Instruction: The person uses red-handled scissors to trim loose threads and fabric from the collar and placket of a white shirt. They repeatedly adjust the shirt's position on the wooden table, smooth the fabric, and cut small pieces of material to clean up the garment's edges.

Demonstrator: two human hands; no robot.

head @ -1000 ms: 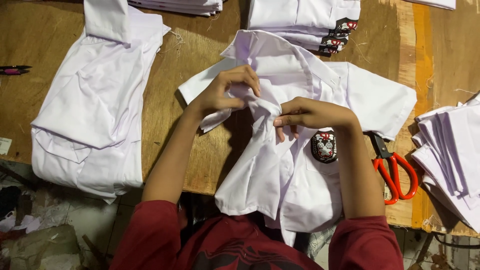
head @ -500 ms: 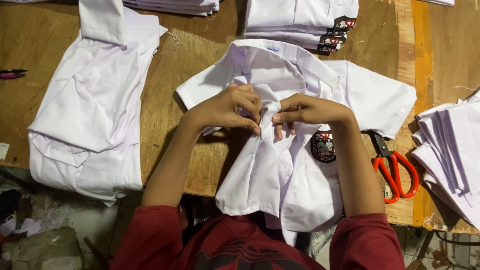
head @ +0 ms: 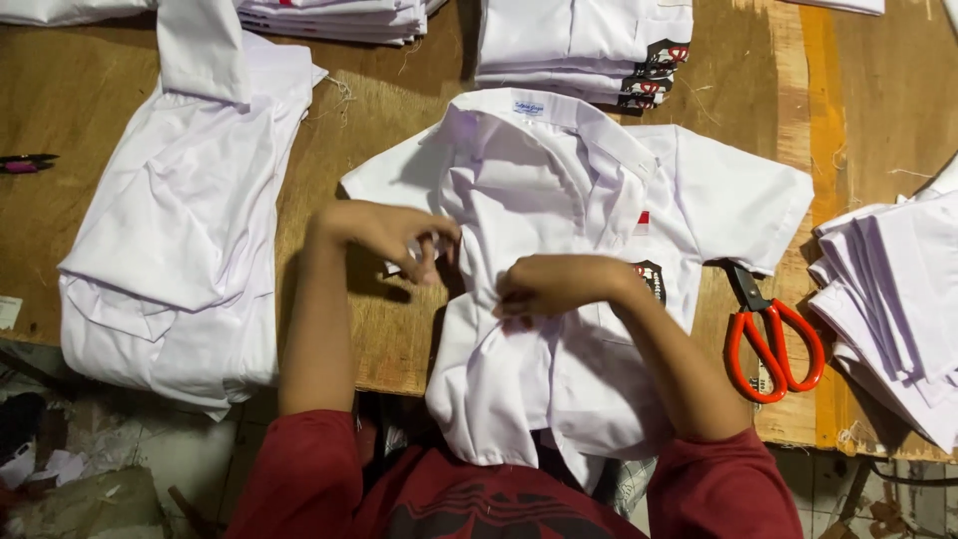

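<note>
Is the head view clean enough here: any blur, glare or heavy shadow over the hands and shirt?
Head view: sharp, no visible motion blur; even light, no glare on the white shirt; soft shadow beside the left hand; right hand clearly lit.

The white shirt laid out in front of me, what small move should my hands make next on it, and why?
Probably slide both hands a little lower down the front opening. The right hand pinches the white shirt at mid-chest, the left hand is at its edge, and the fabric below hangs loose over the table edge.
</note>
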